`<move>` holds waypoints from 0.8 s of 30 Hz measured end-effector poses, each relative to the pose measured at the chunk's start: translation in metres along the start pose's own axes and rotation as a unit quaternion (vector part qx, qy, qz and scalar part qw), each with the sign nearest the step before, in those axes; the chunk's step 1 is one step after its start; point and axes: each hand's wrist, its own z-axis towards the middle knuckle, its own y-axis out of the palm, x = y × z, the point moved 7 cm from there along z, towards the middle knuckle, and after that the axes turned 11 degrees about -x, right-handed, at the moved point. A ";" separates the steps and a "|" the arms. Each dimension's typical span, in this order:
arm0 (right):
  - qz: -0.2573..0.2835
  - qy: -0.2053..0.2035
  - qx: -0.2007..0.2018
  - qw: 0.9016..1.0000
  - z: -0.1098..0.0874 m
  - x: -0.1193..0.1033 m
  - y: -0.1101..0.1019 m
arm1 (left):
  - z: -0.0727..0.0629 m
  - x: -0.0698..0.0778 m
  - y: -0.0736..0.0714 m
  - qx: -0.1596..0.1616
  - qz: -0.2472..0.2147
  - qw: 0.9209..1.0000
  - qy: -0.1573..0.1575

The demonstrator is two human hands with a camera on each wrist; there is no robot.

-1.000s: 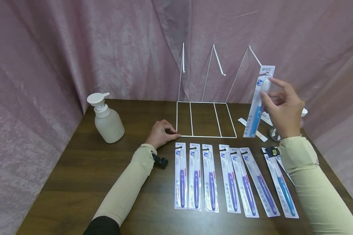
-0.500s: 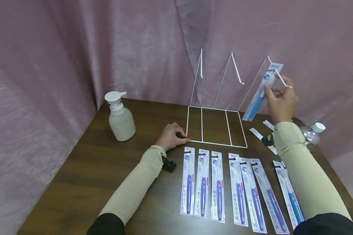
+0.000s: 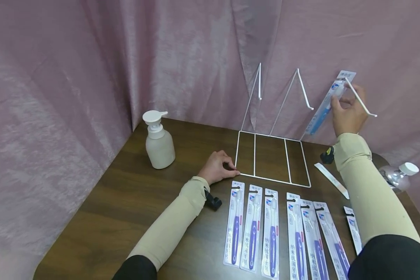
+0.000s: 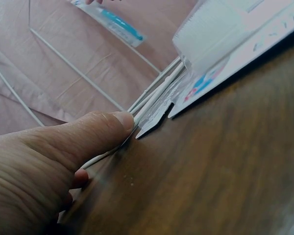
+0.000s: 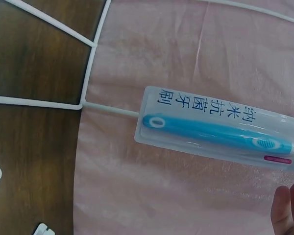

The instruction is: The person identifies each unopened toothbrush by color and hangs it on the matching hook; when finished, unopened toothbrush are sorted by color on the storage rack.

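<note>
At the upper right of the rack of thin white wire (image 3: 254,155), the person's right hand (image 3: 350,112) pinches a narrow, clear-fronted toothbrush pack with a bright blue handle (image 3: 323,107). The blue pack tilts, its lower end pointing in toward the rack's base. The rack's rightmost white arm with an upturned tip (image 3: 360,99) seems to come out through the pack's notch near the top, though how deeply it sits there cannot be told. At the rack's front-left corner, the left hand (image 3: 218,167) pinches the base wire, thumb on top.

In front of the rack, on the brown wood-grain surface (image 3: 126,194), lie six slim packs with purple handles (image 3: 273,233); one more pack (image 3: 353,229) shows partly beside the right sleeve. Left of the rack stands a pale pump bottle with a white head (image 3: 160,149); right of it are a flat white strip (image 3: 332,181) and a clear bottle with a white cap (image 3: 395,177).

The likeliest mishap is the blue pack dropping, should the right grip loosen while the notch is only shallowly caught. A hard push on that arm could twist or tip the rack, since the left grip steadies only the opposite front corner. If the rack slid forward, it could nudge the purple-handled packs just before it. The right forearm, swinging outward, might knock the clear bottle.
</note>
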 end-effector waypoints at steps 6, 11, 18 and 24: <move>-0.035 0.023 -0.001 0.999 -0.004 -0.001 -0.021 | 0.010 0.004 0.006 -0.003 -0.012 1.000 0.014; -0.026 0.067 -0.016 0.997 -0.023 0.001 -0.039 | 0.013 -0.002 0.005 -0.010 -0.007 1.000 0.017; -0.026 0.038 -0.075 0.996 -0.080 -0.028 -0.068 | 0.006 -0.020 -0.014 -0.006 -0.012 1.000 0.008; -0.153 -0.032 -0.210 0.965 -0.144 -0.043 -0.096 | -0.005 -0.034 -0.041 0.010 -0.008 1.000 0.013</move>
